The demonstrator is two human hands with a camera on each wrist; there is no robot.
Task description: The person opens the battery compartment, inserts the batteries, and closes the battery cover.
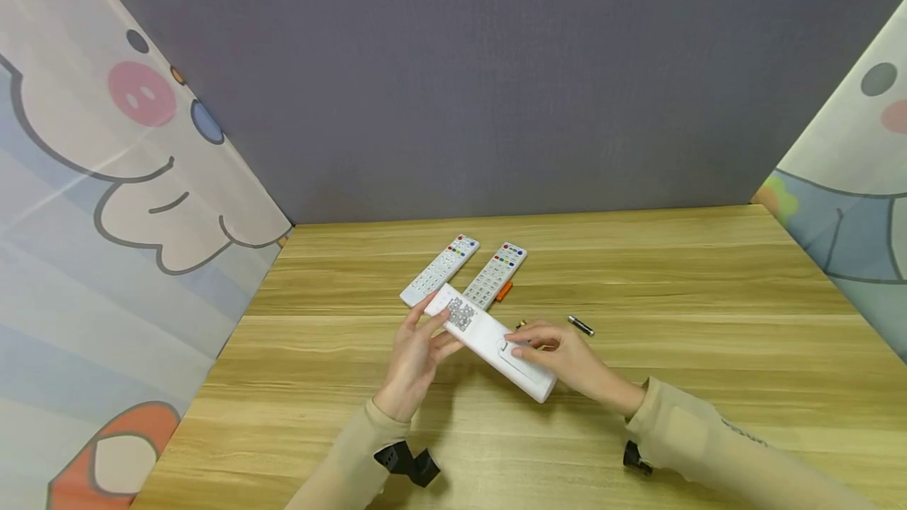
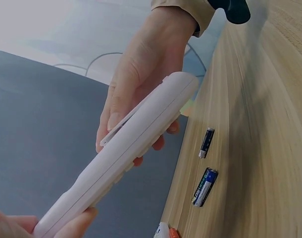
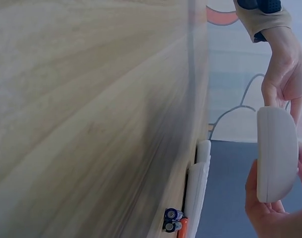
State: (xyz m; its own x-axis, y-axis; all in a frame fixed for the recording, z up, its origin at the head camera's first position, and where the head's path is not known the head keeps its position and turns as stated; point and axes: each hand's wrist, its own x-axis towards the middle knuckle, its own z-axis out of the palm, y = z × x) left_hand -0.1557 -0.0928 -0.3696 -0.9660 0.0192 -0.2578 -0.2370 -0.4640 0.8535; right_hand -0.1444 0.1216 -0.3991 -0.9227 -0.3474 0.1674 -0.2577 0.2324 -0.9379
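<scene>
A white remote control is held above the table with its back turned up. My left hand grips its far-left end, thumb beside a grey patterned label. At the other end, my right hand has thumb and index finger at the latch of the battery cover. In the left wrist view the cover stands slightly raised at one edge under the right thumb, with other right fingertips showing beneath the remote. The battery compartment's inside is hidden.
Two more white remotes, one on the left and one on the right, lie button side up behind the hands. An orange item lies beside the right one. Batteries lie on the wooden table, a dark one and a blue-green one.
</scene>
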